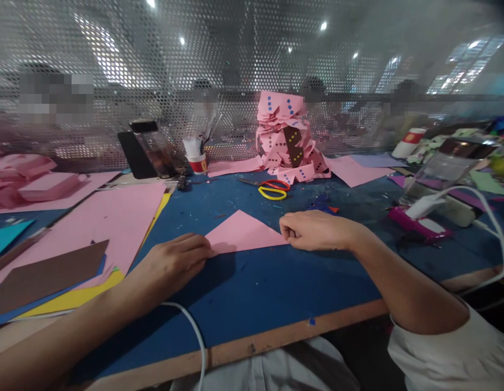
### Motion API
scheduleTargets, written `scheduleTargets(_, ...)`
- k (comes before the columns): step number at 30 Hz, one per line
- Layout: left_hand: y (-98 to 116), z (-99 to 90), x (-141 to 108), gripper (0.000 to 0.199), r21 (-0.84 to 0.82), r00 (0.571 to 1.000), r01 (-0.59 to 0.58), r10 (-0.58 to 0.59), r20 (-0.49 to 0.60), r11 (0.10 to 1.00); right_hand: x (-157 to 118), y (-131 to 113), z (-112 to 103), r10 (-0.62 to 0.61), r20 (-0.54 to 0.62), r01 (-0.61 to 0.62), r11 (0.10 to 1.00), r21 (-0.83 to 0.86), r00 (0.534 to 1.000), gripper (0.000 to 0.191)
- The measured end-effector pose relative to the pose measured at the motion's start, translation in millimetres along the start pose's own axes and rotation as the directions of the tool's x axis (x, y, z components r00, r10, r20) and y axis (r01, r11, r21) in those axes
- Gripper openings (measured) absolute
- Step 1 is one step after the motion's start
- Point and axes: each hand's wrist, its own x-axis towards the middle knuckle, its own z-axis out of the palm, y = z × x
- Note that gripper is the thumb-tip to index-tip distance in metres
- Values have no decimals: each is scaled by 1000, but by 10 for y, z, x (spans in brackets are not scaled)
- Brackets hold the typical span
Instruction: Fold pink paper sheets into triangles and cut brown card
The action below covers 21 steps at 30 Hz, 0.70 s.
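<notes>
A pink sheet of paper (244, 233), folded into a triangle, lies on the blue tabletop with its peak pointing away from me. My left hand (182, 255) is closed at its left corner, fingertips on the paper. At the right corner, the curled fingers of my right hand (307, 230) pinch the edge. The folded edge runs between both hands, facing me. Just beyond the paper are scissors (272, 190) with red and yellow handles. Farther back stands a pile of pink folded paper pieces (290, 141) with blue and dark dots.
Pink sheets (130, 212) and a brown sheet (52, 271) lie at left. A dark-lidded bottle (154, 152) and a cup of tools (197, 162) stand at the back. On the right are a clear jar (443, 168), a magenta device (419, 224) and a white cable (494, 217).
</notes>
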Motion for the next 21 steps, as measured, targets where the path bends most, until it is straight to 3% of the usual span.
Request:
scheduleTargets(12, 22, -54, -34, 25, 5, 999, 39, -40, 24, 999, 7, 12, 9, 5, 4, -5, 1000, -6, 1000, 13)
scheduleTargets(21, -79, -44, -183, 24, 25, 995, 98, -98, 13, 995, 12, 44, 29, -13, -9, 13, 1000, 6, 1000, 14)
